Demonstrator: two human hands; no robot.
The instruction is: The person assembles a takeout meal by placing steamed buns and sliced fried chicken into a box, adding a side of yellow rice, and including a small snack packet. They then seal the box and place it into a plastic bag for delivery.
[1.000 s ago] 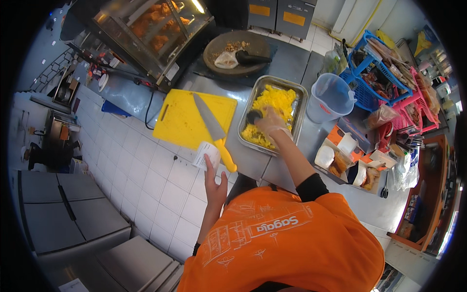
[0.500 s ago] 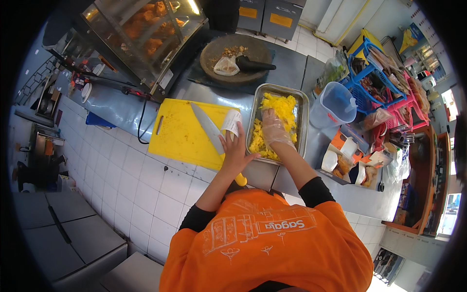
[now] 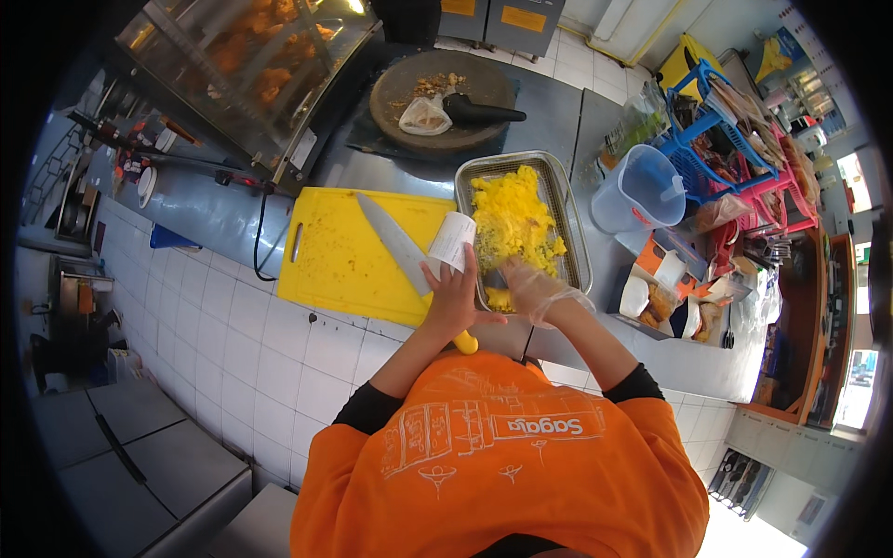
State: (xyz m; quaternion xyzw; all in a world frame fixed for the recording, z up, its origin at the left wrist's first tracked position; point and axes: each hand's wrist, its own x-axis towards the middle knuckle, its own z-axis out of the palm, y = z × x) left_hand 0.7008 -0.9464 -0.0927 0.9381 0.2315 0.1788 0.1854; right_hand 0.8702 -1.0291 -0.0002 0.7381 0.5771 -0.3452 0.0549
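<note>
A rectangular metal tray with a perforated inner pan holds crumbly, bright yellow food. My right hand, in a clear plastic glove, reaches into the tray's near end beside the food; its fingertips are partly hidden. Close to the tray's left side, my left hand is bare, with fingers around the lower edge of a curled white printed paper slip. Under and beside that hand lies a knife with a yellow handle, blade on a yellow cutting board.
Beyond the tray stands a wide stone mortar with a black pestle and a small plastic bag. A clear blue jug, blue and pink baskets and open food boxes crowd the right. A glass food warmer stands at far left.
My right hand has drawn back from the middle of the food to the tray's near end. The paper slip has shifted slightly toward the tray with my left hand. The whole view has shifted a little.
</note>
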